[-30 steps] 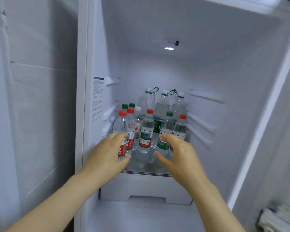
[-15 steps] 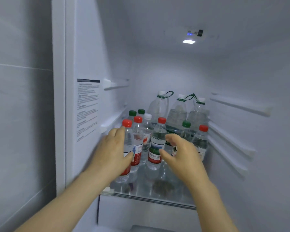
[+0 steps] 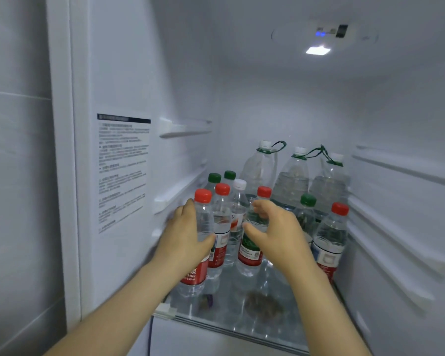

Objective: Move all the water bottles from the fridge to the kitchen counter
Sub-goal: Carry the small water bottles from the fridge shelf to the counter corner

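Note:
Several small water bottles with red, green and white caps stand on the glass shelf [image 3: 242, 319] inside the fridge. My left hand [image 3: 183, 240] wraps the front-left red-capped bottle [image 3: 203, 217], thumb across its front. My right hand [image 3: 280, 229] curls around the middle red-capped bottle [image 3: 249, 253], thumb on its left side and fingers just under the cap. Both bottles stand upright on the shelf. A green-capped bottle [image 3: 307, 204] and another red-capped bottle [image 3: 330, 235] stand to the right of my right hand.
Three large bottles with green carry loops [image 3: 292, 176] stand at the back of the shelf. Shelf rails [image 3: 396, 227] jut from the right wall and the left wall [image 3: 183, 129]. A printed sticker [image 3: 123, 170] is on the left wall. The ceiling lamp [image 3: 317, 50] is lit.
The view has moved closer into the fridge. Both hands have reached forward from the shelf's front edge and closed around two front red-capped bottles.

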`<control>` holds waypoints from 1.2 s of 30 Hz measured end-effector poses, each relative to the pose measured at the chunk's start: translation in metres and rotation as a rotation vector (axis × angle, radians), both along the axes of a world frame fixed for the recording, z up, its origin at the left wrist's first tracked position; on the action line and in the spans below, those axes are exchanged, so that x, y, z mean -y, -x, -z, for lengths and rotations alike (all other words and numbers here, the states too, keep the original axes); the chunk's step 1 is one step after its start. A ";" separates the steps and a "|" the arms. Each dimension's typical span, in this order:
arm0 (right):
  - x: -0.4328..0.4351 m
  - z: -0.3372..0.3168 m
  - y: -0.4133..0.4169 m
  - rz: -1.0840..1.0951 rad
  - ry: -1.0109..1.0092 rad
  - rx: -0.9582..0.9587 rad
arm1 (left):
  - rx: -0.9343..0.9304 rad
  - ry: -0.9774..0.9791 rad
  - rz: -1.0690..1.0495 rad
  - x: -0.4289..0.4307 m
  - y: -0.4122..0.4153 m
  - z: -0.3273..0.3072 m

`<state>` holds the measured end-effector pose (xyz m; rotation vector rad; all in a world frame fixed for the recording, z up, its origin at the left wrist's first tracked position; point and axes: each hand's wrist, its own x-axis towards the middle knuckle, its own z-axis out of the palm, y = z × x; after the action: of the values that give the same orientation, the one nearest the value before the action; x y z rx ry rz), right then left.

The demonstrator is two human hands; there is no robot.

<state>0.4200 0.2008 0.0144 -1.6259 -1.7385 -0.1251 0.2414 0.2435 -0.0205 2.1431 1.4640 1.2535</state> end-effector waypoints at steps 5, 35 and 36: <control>-0.024 0.001 0.001 -0.041 0.019 0.024 | 0.016 -0.053 -0.003 -0.005 -0.001 0.010; -0.047 0.012 0.000 -0.338 -0.041 -0.307 | 0.026 -0.084 -0.012 -0.010 -0.001 0.014; -0.047 0.017 0.000 -0.340 -0.033 -0.367 | 0.022 -0.078 -0.015 -0.010 -0.001 0.014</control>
<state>0.4200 0.2477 -0.0022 -1.2152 -1.6812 0.2877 0.2422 0.2533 -0.0349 2.1643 1.4474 1.3561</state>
